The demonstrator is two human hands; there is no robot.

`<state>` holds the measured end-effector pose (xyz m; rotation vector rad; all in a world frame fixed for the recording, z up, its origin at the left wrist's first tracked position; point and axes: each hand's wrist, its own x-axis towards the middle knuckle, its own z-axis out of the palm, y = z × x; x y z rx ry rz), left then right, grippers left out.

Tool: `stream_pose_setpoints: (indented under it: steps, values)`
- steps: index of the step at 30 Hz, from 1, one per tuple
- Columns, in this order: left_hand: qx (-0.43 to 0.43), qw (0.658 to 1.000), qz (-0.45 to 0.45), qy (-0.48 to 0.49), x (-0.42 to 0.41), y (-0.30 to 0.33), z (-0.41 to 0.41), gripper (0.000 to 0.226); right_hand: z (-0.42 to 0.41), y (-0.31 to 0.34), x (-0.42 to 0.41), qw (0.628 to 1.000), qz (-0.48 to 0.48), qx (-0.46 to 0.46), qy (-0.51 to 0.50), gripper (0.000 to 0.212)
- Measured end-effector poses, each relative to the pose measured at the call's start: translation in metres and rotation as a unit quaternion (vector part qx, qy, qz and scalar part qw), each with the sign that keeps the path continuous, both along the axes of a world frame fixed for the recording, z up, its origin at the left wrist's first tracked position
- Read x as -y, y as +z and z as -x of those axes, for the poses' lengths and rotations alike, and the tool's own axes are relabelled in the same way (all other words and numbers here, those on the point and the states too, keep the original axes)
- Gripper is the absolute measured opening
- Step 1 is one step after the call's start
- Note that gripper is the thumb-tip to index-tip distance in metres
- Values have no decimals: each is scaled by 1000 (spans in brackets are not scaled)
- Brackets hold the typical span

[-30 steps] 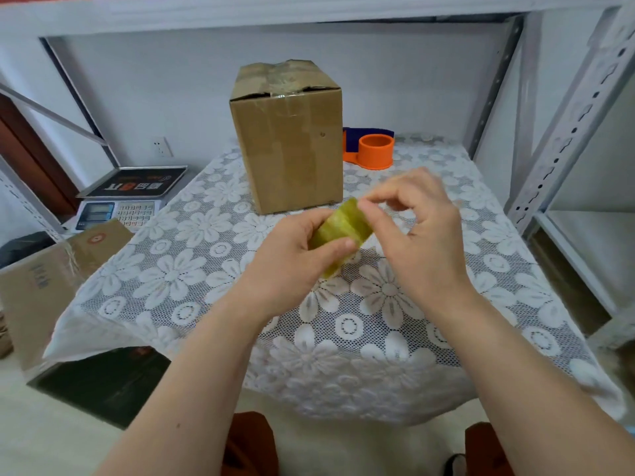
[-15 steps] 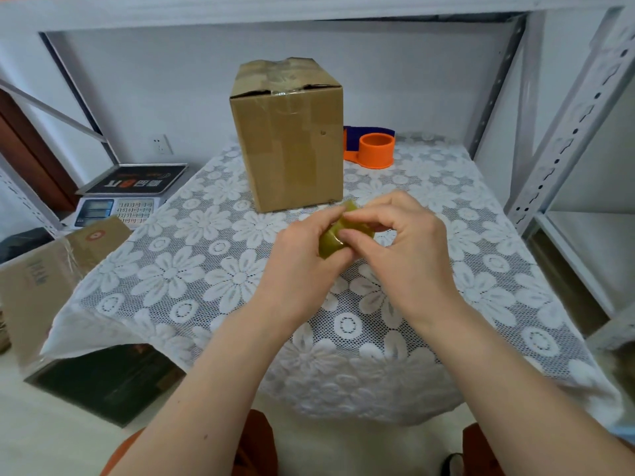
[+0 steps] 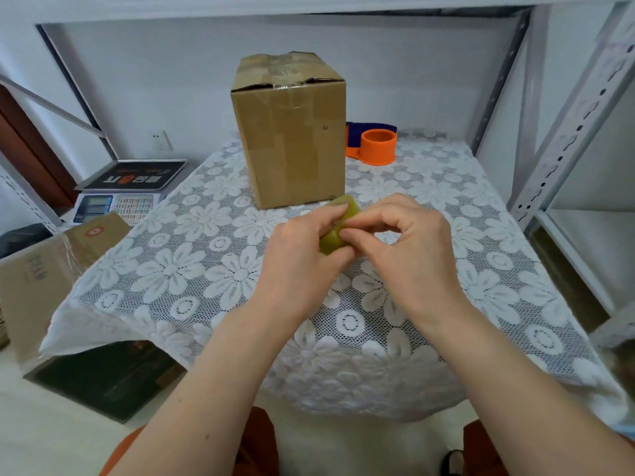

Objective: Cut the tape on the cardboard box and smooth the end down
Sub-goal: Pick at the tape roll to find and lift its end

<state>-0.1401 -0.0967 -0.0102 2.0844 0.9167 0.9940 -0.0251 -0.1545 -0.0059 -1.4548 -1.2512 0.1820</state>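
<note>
- Both hands meet at table centre: my left hand [image 3: 302, 255] grips the yellow-green tape roll [image 3: 338, 225], fingers wrapped around it.
- My right hand [image 3: 409, 249] pinches at the roll's face with thumb and forefinger closed on it; can't tell if a tape end is lifted.
- Cardboard box [image 3: 292, 132] stands upright at 12 o'clock, just beyond the roll, top flaps taped, crumpled.
- Orange tape dispenser [image 3: 376, 146] at 1 o'clock, beside the box's right edge.
- Lace tablecloth [image 3: 192, 255] bare at 9 and 3 o'clock, free room both sides.
- Scale [image 3: 120, 201] off the table edge at 10 o'clock.
- Shelf upright [image 3: 567, 139] along the right edge.
</note>
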Motion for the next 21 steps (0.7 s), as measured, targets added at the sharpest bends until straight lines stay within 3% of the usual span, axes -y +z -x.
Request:
stream_pose_setpoints:
  steps: [5, 15, 18, 21]
  values:
    - [-29, 999, -36, 21, 2, -2, 0, 41, 0, -1, -2, 1000, 22, 7, 6, 5]
    - [-39, 999, -23, -6, 4, 1, 5, 35, -4, -12, -8, 967, 39, 249, 41, 7]
    - [-21, 1000, 1, -19, 5, 3, 5, 39, -6, -14, -7, 966, 19, 253, 52, 7]
    - [0, 999, 33, -28, 4, 5, 6, 44, -7, -15, -5, 983, -10, 177, 47, 3]
